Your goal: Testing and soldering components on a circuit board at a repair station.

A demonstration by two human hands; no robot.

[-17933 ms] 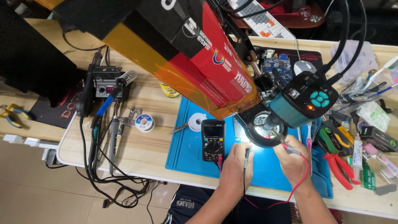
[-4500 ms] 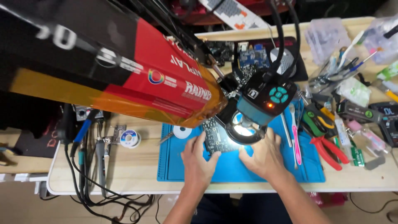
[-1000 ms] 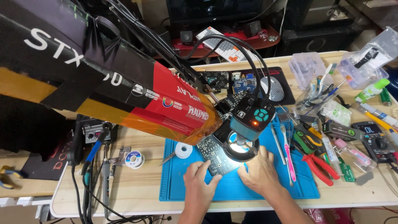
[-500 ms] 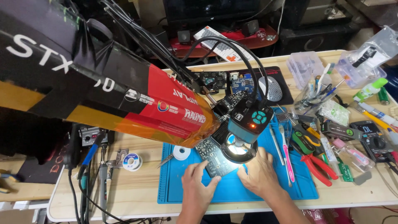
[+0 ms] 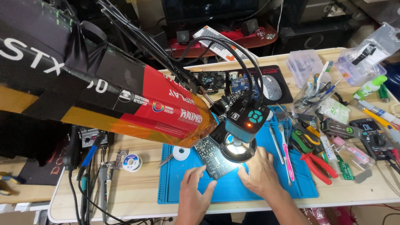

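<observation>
Lower centre of frame: circuit board (image 5: 212,156) on blue mat (image 5: 183,183), under lit microscope head (image 5: 243,133). Left hand (image 5: 193,198) fingertips spread, touching board edge. Right hand (image 5: 260,175) flat beside it (fingers loosely together).

Cluttered light wooden workbench (image 5: 137,191) before dark shelving (image 5: 208,12).

Dark circuit board (image 5: 212,156), blue mat (image 5: 266,189), red-handled pliers (image 5: 318,164), pale wooden table (image 5: 137,193).
</observation>
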